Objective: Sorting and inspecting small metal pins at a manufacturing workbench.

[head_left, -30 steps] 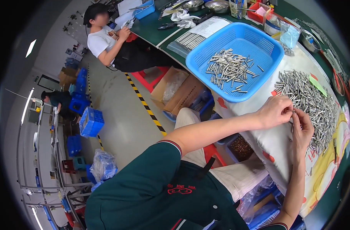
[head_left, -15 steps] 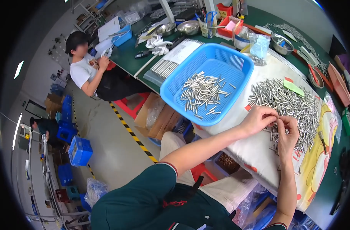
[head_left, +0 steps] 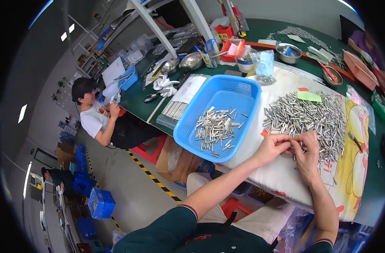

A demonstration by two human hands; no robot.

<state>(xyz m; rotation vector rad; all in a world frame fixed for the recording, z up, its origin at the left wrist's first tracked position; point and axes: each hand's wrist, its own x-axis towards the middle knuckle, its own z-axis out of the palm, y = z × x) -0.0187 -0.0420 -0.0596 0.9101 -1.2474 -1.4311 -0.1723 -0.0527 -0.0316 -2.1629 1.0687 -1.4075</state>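
Big heap of shiny metal pins (head_left: 315, 118), thin little cylinders, sits right of centre in the frame on a padded white cloth (head_left: 281, 173) that covers the worktop (head_left: 369, 185). Both hands meet at the lower edge of that heap. The left hand (head_left: 274, 147) has its fingers pinched together on what looks like one or two pins; the right hand (head_left: 307, 154) is curled in the same way right against it, fingertips touching the left ones. Exactly what each grip has closed on is too small to tell.

Just left of the hands there's a blue plastic basket (head_left: 243, 90) with a mesh-patterned wall, tilted a bit over the worktop edge, holding a smaller loose scatter of the same pins. A green paper slip (head_left: 309, 96) lies on top of the heap. Further up the frame: a steel bowl (head_left: 288, 52), a red tray (head_left: 225, 31), and a clear plastic bag (head_left: 265, 64). Another person in a white shirt (head_left: 95, 120) sits at the left.
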